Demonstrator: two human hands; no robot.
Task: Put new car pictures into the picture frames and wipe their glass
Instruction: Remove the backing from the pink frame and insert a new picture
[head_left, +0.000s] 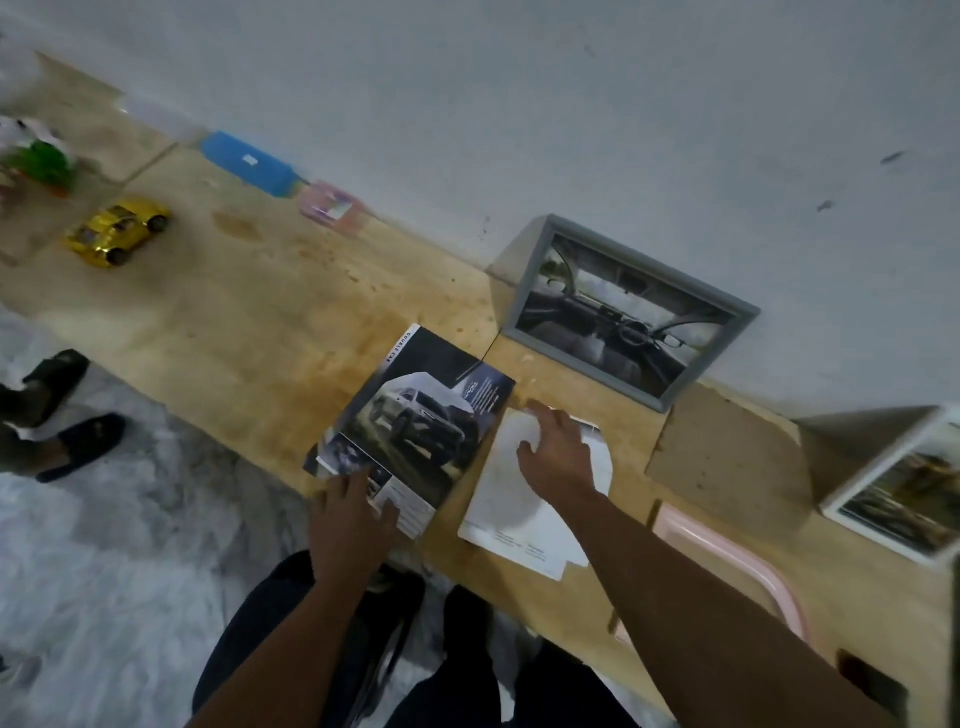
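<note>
Both my arms reach forward over the wooden bench (260, 322). My left hand (353, 519) lies flat, palm down, fingers loosely spread, pressing on the near corner of a car brochure (415, 415) whose cover shows a dark off-road car. My right hand (558, 457) is also open and palm down, fingers spread, resting on a white sheet (498, 509) that lies just beside the brochure; it grips nothing.

Leaning against the wall beyond my right hand stands a grey picture frame (628, 312) holding a photo of a car interior. Further right, at the edge of view, a white picture frame (904, 493) leans too, with a blurred picture in it. A pink curved thing (727, 561) sits on the bench under my right forearm; I cannot tell what it is. Far left on the bench are a yellow toy car (119, 231), a blue case (249, 161) and a small pink box (330, 208) by the wall. Nothing lies between my hands and the grey frame.

On the floor to the left, someone's feet in dark slippers (83, 447) show.
</note>
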